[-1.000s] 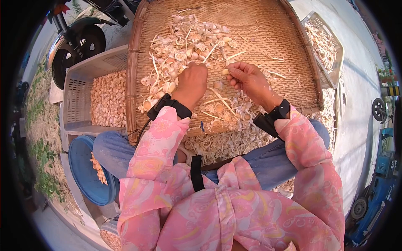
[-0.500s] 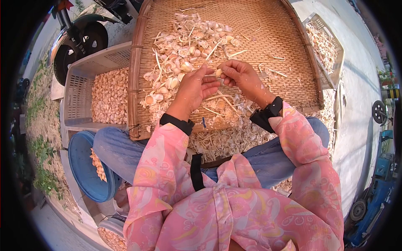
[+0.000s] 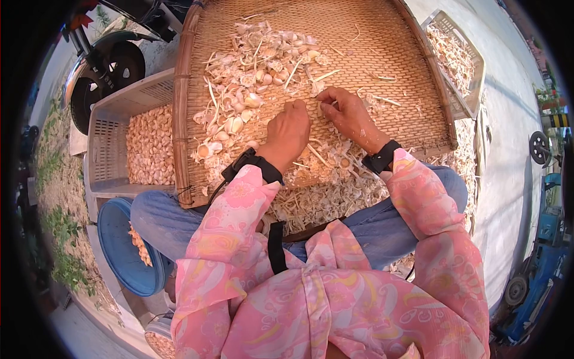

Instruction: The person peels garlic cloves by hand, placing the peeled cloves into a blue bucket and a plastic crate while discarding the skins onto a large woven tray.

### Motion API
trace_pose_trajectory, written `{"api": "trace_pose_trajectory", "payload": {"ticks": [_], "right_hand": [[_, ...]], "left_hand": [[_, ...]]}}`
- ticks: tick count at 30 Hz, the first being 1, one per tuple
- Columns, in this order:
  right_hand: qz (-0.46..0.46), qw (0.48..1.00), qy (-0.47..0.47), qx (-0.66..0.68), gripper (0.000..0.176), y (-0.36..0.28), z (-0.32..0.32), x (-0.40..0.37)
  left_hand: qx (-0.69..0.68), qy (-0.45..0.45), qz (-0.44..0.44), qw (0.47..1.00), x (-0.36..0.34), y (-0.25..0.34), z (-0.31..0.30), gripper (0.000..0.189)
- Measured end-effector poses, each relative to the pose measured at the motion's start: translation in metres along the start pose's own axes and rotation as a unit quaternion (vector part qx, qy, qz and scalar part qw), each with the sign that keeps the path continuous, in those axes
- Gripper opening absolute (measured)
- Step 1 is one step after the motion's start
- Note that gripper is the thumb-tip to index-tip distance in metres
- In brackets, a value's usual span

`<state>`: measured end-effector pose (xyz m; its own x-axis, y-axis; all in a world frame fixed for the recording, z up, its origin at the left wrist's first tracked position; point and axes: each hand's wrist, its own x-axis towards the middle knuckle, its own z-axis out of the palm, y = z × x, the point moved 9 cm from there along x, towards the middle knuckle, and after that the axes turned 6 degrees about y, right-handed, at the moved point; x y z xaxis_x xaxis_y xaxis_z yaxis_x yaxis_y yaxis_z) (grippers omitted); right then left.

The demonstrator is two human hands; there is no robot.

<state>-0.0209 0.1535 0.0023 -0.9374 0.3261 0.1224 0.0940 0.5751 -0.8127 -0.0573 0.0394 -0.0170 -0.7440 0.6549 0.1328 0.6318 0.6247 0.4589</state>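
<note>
Left hand [image 3: 288, 136] and right hand [image 3: 354, 121] above the near half of the woven tray [image 3: 388, 48], fingers [image 3: 335, 96] curled, just apart; forearms [image 3: 234, 206] converge across its near edge.

Pretty loud pink top [image 3: 335, 296] with swirly white and yellow florals over blue jeans [image 3: 170, 218], plus chunky black wristbands [image 3: 265, 169], a thin dark cable [image 3: 216, 192] off the left one, and a black strap [image 3: 276, 246] hanging up front.
</note>
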Motion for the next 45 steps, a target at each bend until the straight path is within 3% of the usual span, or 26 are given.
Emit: {"api": "trace_pose_trajectory", "payload": {"ticks": [1,4,5,7,9,11,13,15,16,17,20,21,23,26,27,28,29,31,34,35,38,39,40,42,43,45], "right_hand": [[0.024,0.999,0.007,0.022,0.017,0.002,-0.002,0.002],[0.030,0.999,0.013,0.037,0.015,0.004,-0.003,0.011],[0.024,0.999,0.012,0.032,0.014,0.004,-0.003,0.012],[0.021,0.999,-0.013,0.034,0.015,-0.004,0.003,0.010],[0.014,0.999,-0.026,0.018,0.015,-0.013,0.008,0.010],[0.008,1.000,-0.026,-0.012,0.014,-0.020,0.011,0.010],[-0.003,1.000,-0.031,-0.002,0.013,-0.014,0.017,0.013],[-0.006,0.999,-0.038,0.005,0.013,-0.010,0.024,0.013],[-0.039,0.998,-0.053,-0.014,0.013,-0.020,0.031,0.012],[-0.073,0.995,-0.066,-0.033,0.014,-0.033,0.038,0.010],[-0.188,0.971,-0.102,-0.109,0.019,-0.066,0.072,0.004],[-0.207,0.962,-0.110,-0.138,0.021,-0.075,0.085,0.003],[-0.238,0.935,-0.163,-0.204,0.023,-0.081,0.114,0.003],[-0.247,0.898,-0.202,-0.304,0.021,-0.087,0.127,0.007],[-0.243,0.899,-0.203,-0.304,0.017,-0.085,0.126,0.008],[-0.238,0.904,-0.195,-0.297,0.016,-0.083,0.121,0.006],[-0.234,0.908,-0.187,-0.292,0.014,-0.080,0.112,0.005],[-0.207,0.912,-0.187,-0.300,0.011,-0.073,0.096,0.000],[-0.187,0.921,-0.183,-0.289,0.009,-0.051,0.074,-0.006],[-0.191,0.926,-0.170,-0.276,0.009,-0.046,0.066,-0.008],[-0.078,0.979,-0.162,-0.093,0.016,-0.023,0.050,-0.001],[0.026,0.989,-0.148,-0.002,0.013,-0.008,0.049,0.002],[0.062,0.987,-0.131,0.075,0.011,-0.006,0.049,0.007],[0.131,0.960,-0.100,0.226,0.006,-0.008,0.055,0.015],[0.143,0.950,-0.124,0.248,0.005,-0.028,0.064,0.016],[0.063,0.941,-0.177,0.280,0.010,-0.099,0.096,0.018]], "left_hand": [[-0.002,0.009,-0.002,1.000,-0.001,-0.003,-0.004,0.027],[-0.259,0.009,-0.160,0.952,-0.008,-0.035,-0.027,0.025],[-0.480,-0.058,-0.307,0.820,-0.021,-0.046,-0.020,0.019],[-0.702,-0.030,-0.340,0.625,-0.034,-0.057,-0.051,0.011],[-0.781,0.022,-0.346,0.520,-0.056,-0.078,-0.095,0.008],[-0.787,0.076,-0.276,0.547,-0.087,-0.098,-0.165,0.012],[-0.714,0.164,-0.270,0.625,-0.142,-0.148,-0.228,0.014],[-0.479,0.251,-0.334,0.772,-0.215,-0.209,-0.279,0.015],[-0.307,0.234,-0.429,0.816,-0.251,-0.229,-0.288,0.018],[-0.124,0.205,-0.508,0.827,-0.286,-0.246,-0.299,0.021],[0.218,0.125,-0.351,0.902,-0.337,-0.290,-0.298,0.026],[0.026,0.177,-0.382,0.907,-0.321,-0.277,-0.290,0.030],[-0.150,0.205,-0.410,0.876,-0.261,-0.211,-0.276,0.026],[-0.152,0.178,-0.228,0.945,-0.168,-0.133,-0.225,0.022],[-0.125,0.150,-0.133,0.972,-0.140,-0.104,-0.200,0.022],[-0.125,0.090,-0.096,0.983,-0.117,-0.079,-0.170,0.026],[-0.094,0.093,-0.026,0.991,-0.099,-0.061,-0.144,0.022],[0.007,0.065,0.016,0.998,-0.070,-0.047,-0.093,0.014],[0.042,0.018,0.034,0.998,-0.049,-0.045,-0.060,0.008],[0.034,0.000,0.013,0.999,-0.046,-0.051,-0.055,0.009],[-0.078,0.001,-0.001,0.997,-0.046,-0.064,-0.062,0.011],[-0.128,-0.022,-0.076,0.989,-0.049,-0.070,-0.064,0.013],[-0.242,-0.028,-0.135,0.960,-0.055,-0.073,-0.062,0.014],[-0.454,-0.033,-0.248,0.855,-0.072,-0.077,-0.055,0.015],[-0.517,-0.045,-0.278,0.809,-0.080,-0.068,-0.058,0.025],[-0.563,-0.064,-0.301,0.767,-0.091,-0.054,-0.058,0.029]]}}
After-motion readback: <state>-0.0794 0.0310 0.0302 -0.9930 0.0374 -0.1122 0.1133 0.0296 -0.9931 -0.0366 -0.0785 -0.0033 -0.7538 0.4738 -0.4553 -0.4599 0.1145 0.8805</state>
